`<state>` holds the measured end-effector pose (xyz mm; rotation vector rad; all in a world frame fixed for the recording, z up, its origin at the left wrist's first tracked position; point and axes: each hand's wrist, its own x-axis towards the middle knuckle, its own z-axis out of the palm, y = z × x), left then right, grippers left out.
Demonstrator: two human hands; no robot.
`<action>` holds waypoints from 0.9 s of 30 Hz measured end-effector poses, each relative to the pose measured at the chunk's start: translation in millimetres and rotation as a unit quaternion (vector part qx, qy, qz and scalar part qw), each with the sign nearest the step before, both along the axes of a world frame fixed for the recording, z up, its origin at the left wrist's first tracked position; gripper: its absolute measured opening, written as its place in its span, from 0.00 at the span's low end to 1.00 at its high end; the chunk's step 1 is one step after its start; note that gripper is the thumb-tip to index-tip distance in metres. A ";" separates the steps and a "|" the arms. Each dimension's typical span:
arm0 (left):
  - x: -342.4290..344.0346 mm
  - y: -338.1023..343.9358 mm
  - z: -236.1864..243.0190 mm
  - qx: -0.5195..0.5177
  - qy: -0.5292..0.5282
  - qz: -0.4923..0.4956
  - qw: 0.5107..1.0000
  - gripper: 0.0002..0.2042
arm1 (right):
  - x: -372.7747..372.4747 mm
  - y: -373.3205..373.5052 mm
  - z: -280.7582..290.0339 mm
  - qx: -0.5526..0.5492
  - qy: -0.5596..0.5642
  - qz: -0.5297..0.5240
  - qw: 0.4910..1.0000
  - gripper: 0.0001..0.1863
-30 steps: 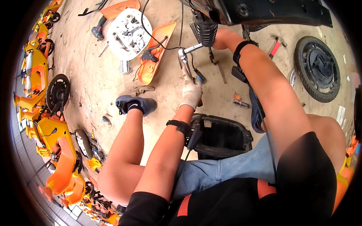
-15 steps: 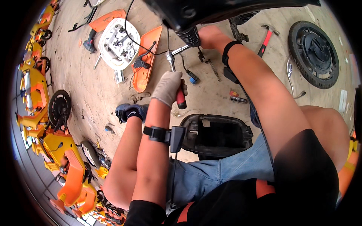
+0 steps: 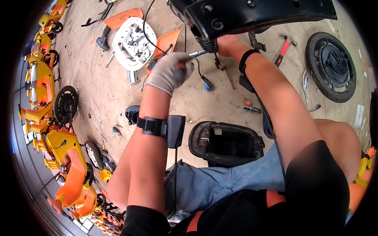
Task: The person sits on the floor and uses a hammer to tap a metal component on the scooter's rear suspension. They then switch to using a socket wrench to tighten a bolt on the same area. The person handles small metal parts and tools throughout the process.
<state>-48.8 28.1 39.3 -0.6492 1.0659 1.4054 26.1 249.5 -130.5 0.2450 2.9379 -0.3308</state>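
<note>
My left hand [image 3: 167, 74], in a pale knit glove, is closed around the red-and-black handle of a ratchet wrench [image 3: 179, 70]. The handle end points up toward me, and the glove covers the ratchet head. From it a silver extension [image 3: 198, 52] runs right to the lower end of a black coil-spring shock absorber [image 3: 211, 44]. Above hangs a black vehicle frame part [image 3: 271, 17] with round holes. My bare right hand [image 3: 229, 45] reaches in behind the shock absorber, its fingers hidden by the spring and frame.
Around lie a white tray of hardware [image 3: 134, 59], orange panels [image 3: 167, 41], a power drill [image 3: 103, 42], a hammer [image 3: 284, 50], a loose spring [image 3: 229, 79] and a wheel [image 3: 331, 67]. A black plastic bin [image 3: 197, 147] sits before my lap. Yellow-orange scooters [image 3: 59, 145] line the left.
My left hand has moved up and slightly left, swinging the wrench handle from pointing down toward pointing up at me. My right hand stays behind the shock absorber. The whole view has shifted slightly.
</note>
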 end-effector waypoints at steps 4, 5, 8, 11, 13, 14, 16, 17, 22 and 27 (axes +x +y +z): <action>39.9 -20.5 -37.8 -0.134 0.286 -0.260 0.912 0.06 | -3.0 -7.7 42.5 0.010 -0.103 0.026 0.994 0.12; 57.5 -22.4 -39.0 -0.127 0.332 -0.259 0.898 0.06 | -1.9 -6.0 43.6 0.012 -0.113 0.028 0.993 0.12; 99.9 -25.8 -49.9 -0.229 0.385 -0.282 0.848 0.35 | -4.7 -6.7 41.0 -0.030 -0.109 0.011 0.994 0.12; 130.6 -44.0 -136.9 -0.337 0.588 -0.334 0.656 0.41 | -14.0 1.8 21.8 -0.054 -0.131 0.037 0.989 0.12; 127.9 -41.1 -146.4 -0.334 0.539 -0.354 0.688 0.40 | -14.5 5.3 16.5 -0.060 -0.131 0.038 0.989 0.12; 125.1 -45.5 -163.1 -0.343 0.546 -0.354 0.677 0.40 | -14.3 1.0 17.2 -0.060 -0.121 0.037 0.990 0.12; 122.2 -40.8 -155.0 -0.354 0.521 -0.393 0.670 0.39 | -9.2 -1.4 19.7 -0.047 -0.101 0.024 0.993 0.11; 122.6 -36.5 -150.9 -0.347 0.506 -0.400 0.681 0.38 | -4.9 -2.2 20.9 -0.038 -0.088 0.013 0.995 0.11; 104.3 -38.4 -113.6 -0.275 0.443 -0.408 0.749 0.18 | -2.7 -17.6 37.7 -0.020 -0.049 -0.030 0.998 0.10; 54.5 -37.4 -65.9 -0.115 0.285 -0.335 0.891 0.10 | 1.0 -11.9 29.8 0.004 -0.049 -0.030 0.998 0.09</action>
